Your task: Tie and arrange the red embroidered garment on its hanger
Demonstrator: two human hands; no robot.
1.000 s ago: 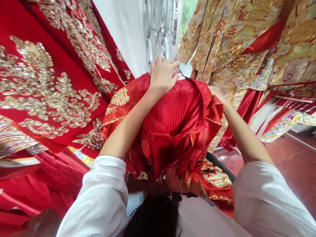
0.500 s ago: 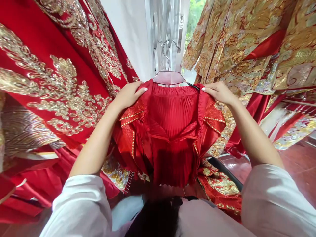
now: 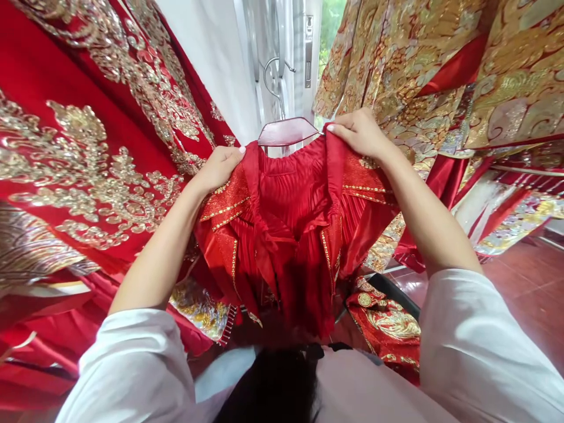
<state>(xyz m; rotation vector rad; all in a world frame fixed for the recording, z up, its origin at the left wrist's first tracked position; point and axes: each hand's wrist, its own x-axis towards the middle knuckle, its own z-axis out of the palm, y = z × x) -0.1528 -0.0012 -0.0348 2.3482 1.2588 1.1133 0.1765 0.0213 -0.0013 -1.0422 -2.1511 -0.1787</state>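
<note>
- My right hand (image 3: 359, 132) has risen since a moment ago, pinching the red skirt (image 3: 291, 229) waistband by the hanger (image 3: 286, 132).
- The skirt's hem is hidden.
- My left hand (image 3: 218, 167) grips the opposite waist edge, fingers closed.

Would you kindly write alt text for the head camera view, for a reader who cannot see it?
Two hands, left hand and right hand, grip the top edges of a red pleated skirt hanging on a pink hanger. Red and gold embroidered garments hang on both sides.
</note>
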